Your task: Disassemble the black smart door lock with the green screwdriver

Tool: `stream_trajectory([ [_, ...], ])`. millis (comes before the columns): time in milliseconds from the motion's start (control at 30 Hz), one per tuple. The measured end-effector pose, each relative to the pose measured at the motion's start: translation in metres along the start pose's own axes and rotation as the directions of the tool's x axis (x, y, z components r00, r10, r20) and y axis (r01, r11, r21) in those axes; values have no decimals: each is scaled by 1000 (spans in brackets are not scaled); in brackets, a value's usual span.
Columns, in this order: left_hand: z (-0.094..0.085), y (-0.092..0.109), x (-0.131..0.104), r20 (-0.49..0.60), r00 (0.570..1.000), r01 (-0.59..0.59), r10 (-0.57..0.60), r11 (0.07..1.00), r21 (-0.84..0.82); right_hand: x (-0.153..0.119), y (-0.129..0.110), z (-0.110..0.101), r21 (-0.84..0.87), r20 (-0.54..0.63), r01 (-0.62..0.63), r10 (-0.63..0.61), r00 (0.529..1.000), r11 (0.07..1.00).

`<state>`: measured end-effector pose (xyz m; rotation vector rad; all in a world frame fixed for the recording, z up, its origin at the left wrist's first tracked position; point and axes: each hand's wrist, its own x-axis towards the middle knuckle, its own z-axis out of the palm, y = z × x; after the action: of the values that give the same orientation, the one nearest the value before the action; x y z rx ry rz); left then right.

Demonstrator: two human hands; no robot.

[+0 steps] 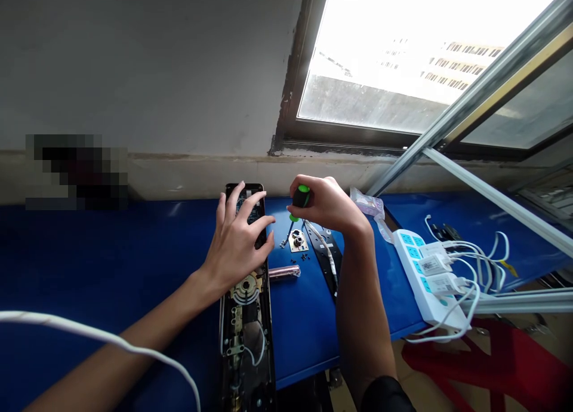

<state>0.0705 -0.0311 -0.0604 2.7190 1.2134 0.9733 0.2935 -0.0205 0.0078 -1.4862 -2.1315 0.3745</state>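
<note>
My left hand [242,230] lies with fingers spread over the upper part of a long black lock body [247,340], whose back is open and shows metal parts and a white wire. Part of a circuit board [250,212] shows between the fingers. My right hand [324,203] is wrapped round a black and green screwdriver [301,198], shaft pointing down. Its tip is near a pile of small screws [283,243], beside a square metal plate [298,240] with a round hub. Whether the tip touches a screw I cannot tell.
More dark screws [305,257] and a pinkish metal cylinder [285,273] lie right of the lock body. A black panel [322,245] with a white cable is under my right forearm. A power strip [414,280] with plugged chargers stands right, by a metal frame [447,125].
</note>
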Motion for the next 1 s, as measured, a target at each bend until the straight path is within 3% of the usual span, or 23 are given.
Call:
stream_trajectory([
  [267, -2, -2, 2, -46, 996, -81, 79, 995, -62, -3, -3, -4, -38, -29, -1, 0, 1000, 999],
  [467, -25, -21, 11, -100, 966, -257, 239, 930, -261, -8, -21, -8, -23, -157, 39, -42, 987, 999],
  [567, -44, -33, 13, 112, 962, -191, 249, 906, -377, -11, -33, -8, 100, -263, 82, -54, 963, 992],
  [700, -65, -42, 13, 370, 897, -61, 243, 896, -441, -11, -50, -4, 320, -397, 163, -24, 918, 933],
  [867, -74, -47, 13, 456, 855, 11, 247, 871, -491, -5, -64, 6, 391, -587, 257, 24, 809, 884],
  [1000, -69, -49, 14, 454, 869, 84, 196, 847, -525, -1, -64, 12, 361, -652, 271, 33, 757, 892],
])
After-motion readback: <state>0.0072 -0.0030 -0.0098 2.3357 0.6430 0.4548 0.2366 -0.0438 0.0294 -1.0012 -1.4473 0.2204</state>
